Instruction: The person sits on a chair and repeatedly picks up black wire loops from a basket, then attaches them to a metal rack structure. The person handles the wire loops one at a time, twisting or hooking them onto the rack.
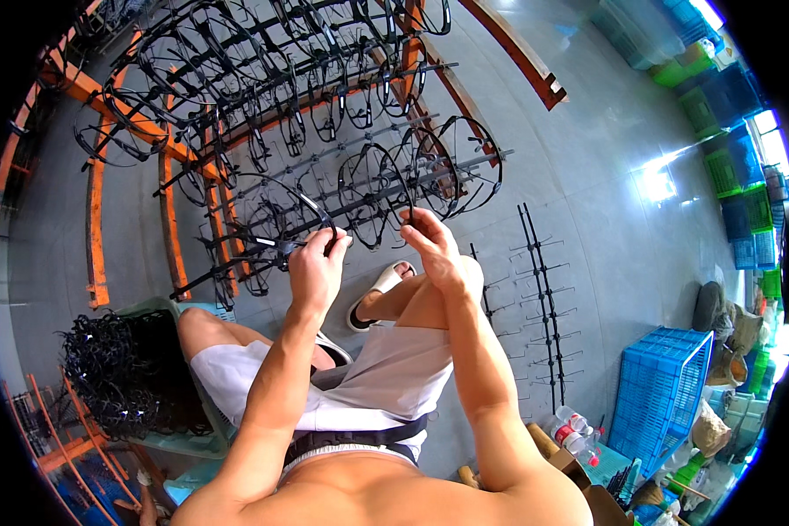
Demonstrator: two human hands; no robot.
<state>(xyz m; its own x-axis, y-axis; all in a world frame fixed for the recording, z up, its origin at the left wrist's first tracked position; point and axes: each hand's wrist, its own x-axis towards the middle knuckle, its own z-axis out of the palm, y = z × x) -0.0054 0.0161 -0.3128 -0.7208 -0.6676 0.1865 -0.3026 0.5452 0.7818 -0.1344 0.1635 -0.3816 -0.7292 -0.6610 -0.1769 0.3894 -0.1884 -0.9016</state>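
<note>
In front of my knees, my left hand (314,273) is closed with thumb and forefinger on a thin, glossy black curved band (311,203). To its right my right hand (437,252) pinches the lower end of a black hoop-shaped frame (409,188). Whether the band and the hoop are one piece, I cannot tell. Just beyond both hands, more black hoops (475,167) hang from the dark spiked bars (351,186) of a rack. My fingertips partly hide where each piece is gripped.
Orange rack posts (96,219) stand at the left and far side. A green crate (203,434) heaped with black strips (118,377) is at my left. Spiked rods (545,307) lie on the floor at right, near a blue crate (657,394) and plastic bottles (574,434).
</note>
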